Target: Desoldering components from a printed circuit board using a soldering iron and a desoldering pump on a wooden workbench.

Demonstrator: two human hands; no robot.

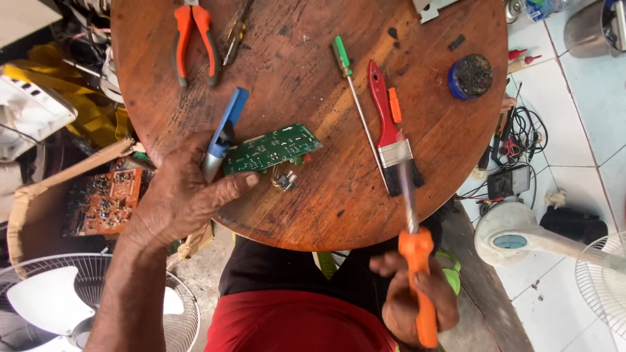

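My left hand (179,195) holds a green circuit board (272,148) by its left end, thumb under it, just above the round wooden table (306,58). A small metal part (285,180) hangs from the board's underside. A blue-handled tool (225,127) rises from behind the fingers of that hand. My right hand (417,296), below the table's near edge, grips an orange-handled screwdriver (420,287); its blurred shaft points up toward the paintbrush.
On the table lie orange-handled pliers (194,39), a green-handled screwdriver (355,98), a red paintbrush (390,130) and a round blue tin (471,77). An orange circuit board (104,202) sits in a cardboard box at left. Fans stand at the lower left (59,306) and right (521,238).
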